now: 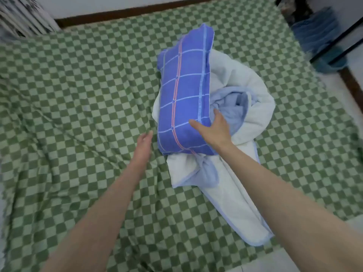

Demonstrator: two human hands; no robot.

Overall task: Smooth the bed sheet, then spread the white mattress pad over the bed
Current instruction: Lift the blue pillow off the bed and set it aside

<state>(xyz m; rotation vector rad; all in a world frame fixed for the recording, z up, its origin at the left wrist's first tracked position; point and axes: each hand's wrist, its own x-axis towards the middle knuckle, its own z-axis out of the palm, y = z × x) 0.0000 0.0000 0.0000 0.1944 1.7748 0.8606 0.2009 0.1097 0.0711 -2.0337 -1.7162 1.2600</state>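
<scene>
The left hand (144, 143) reaches out with straight, relaxed fingers over the creased green checked sheet (68, 99), just beside the blue pillow (184, 91). The right hand (213, 130) grasps that pillow's near right edge. The pillow lies on the white mattress pad (253, 99), bunched up toward the bed's right edge.

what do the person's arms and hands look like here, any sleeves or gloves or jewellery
Both forearms are bare along all of their visible length, with no sleeve edge in view. The left hand and right hand wear no gloves. No watch, bracelet or ring is visible on either, though the picture is slightly blurred, so something small could be missed.
</scene>
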